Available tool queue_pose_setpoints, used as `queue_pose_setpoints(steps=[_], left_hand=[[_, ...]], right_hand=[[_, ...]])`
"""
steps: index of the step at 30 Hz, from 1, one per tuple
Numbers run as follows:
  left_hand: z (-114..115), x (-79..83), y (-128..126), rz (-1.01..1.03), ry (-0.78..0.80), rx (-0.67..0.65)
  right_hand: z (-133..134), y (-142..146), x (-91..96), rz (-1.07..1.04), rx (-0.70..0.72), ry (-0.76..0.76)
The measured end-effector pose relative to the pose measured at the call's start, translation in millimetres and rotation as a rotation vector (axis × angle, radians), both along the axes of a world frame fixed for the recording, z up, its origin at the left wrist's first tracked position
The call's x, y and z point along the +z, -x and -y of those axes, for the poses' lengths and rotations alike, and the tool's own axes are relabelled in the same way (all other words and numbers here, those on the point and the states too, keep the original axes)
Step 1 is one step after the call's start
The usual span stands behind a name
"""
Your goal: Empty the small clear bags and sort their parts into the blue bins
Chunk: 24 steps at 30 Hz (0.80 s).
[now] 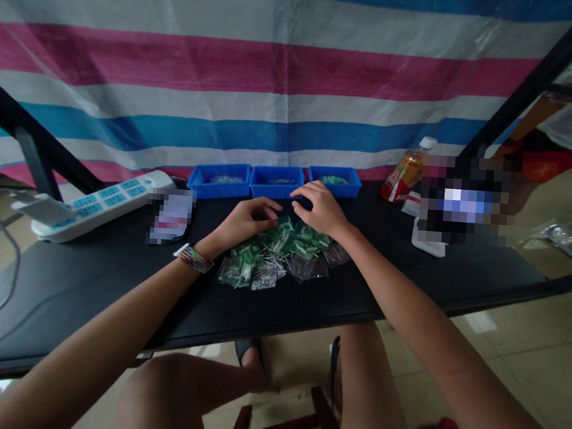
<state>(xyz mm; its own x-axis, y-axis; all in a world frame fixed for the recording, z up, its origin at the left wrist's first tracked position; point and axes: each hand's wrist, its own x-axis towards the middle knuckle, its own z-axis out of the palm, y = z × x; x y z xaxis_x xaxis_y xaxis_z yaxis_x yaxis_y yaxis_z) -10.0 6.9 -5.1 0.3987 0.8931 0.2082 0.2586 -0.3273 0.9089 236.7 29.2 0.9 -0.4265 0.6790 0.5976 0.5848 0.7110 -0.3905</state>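
Note:
A heap of small clear bags [283, 257] with green parts lies in the middle of the black table [90, 279]. My left hand [246, 221], with a woven band on its wrist, rests on the heap's far left side with fingers curled and pinched at a bag. My right hand [320, 210] lies palm down over the heap's far end, fingers bent onto the bags. Three blue trays stand just beyond: the left tray [220, 180], the middle tray [277, 181], and the right tray [335, 181] holding something green.
A white power strip [100, 205] with blue sockets lies at the left, its cable running off the edge. A bottle of amber drink [406, 171] stands at the right by a blurred object. A striped tarp hangs behind. My knees and a wooden stool show below the table.

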Motion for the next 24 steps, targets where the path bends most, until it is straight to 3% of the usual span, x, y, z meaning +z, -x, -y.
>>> queue_pose_setpoints(steps=[4, 7, 13, 19, 24], left_hand=[[-0.8, 1.4, -0.3, 0.133, 0.073, -0.016], [1.6, 3.6, -2.7, 0.193, 0.071, 0.037], [7.5, 12.5, -7.1, 0.221, 0.027, 0.151], [6.8, 11.0, -5.8, 0.149, 0.051, 0.095], [3.3, 10.2, -2.5, 0.161, -0.022, 0.145]], right_hand=[[7.8, 13.3, -1.6, 0.02, 0.169, 0.135], [9.8, 15.6, 1.3, -0.025, 0.207, 0.182], [6.5, 16.3, 4.4, -0.289, 0.261, 0.434], [-0.1, 24.1, -1.7, -0.663, 0.252, 0.613], [1.9, 26.5, 1.0, -0.782, 0.315, 0.786]])
